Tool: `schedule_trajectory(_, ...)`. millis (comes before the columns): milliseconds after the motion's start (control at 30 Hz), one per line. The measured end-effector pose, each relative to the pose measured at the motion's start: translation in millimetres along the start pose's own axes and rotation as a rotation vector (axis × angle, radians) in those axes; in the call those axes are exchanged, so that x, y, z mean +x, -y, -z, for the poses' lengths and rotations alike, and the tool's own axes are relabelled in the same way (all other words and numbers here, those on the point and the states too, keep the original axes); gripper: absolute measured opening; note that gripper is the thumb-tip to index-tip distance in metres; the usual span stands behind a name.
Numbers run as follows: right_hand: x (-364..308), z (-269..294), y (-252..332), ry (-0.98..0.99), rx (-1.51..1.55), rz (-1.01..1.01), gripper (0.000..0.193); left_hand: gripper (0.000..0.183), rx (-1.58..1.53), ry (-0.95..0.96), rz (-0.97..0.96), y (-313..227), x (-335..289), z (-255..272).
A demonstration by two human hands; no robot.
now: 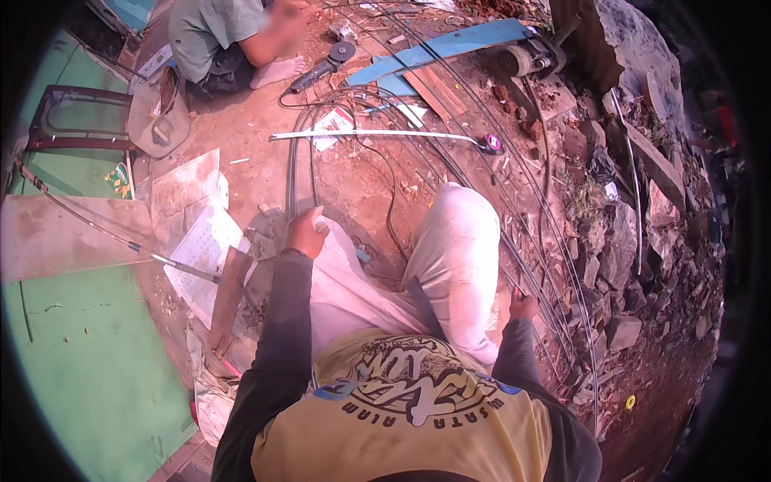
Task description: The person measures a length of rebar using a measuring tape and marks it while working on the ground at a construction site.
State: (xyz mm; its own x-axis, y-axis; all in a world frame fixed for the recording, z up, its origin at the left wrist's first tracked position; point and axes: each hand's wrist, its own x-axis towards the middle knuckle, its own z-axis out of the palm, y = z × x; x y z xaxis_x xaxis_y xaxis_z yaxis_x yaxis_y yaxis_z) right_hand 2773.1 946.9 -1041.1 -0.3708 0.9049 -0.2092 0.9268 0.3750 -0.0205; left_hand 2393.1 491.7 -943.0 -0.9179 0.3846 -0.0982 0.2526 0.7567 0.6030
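My left hand (307, 233) is closed beside my left knee, around the lower end of thin dark metal rods (291, 173) that run away from me. My right hand (522, 305) is low at my right side, fingers curled, against a bundle of long thin rods (534, 269); what it grips is hidden. Beyond my knees lies a tape measure (490, 145), its pale blade (377, 133) drawn out to the left across the rods. An angle grinder (325, 66) rests on the dirt farther off, with a dark cable (389, 161) winding near it.
Another person (233, 40) squats at the far left. Blue planks (442, 52) and a motor-like machine (526, 58) lie at the far right. Rubble and stones (618, 241) line the right side. Green panels (88, 353), a dark frame (80, 116) and a white sheet (205, 249) are at left.
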Motion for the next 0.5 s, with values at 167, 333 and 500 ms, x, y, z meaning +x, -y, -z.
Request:
schedule_trajectory(167, -39, -55, -100, -0.003, -0.153, -0.244, 0.066, 0.036, -0.319, -0.049, 0.017, -15, 7, -4)
schedule_trajectory(333, -36, -33, -111, -0.105, -0.149, 0.124, 0.062, 0.035, -0.236, -0.001, -0.065, -26, 18, -7)
schedule_trajectory(500, -53, 151, 87, 0.005, 1.48, -0.059, 0.046, 0.042, -0.085, -0.037, 0.006, -16, 28, -28)
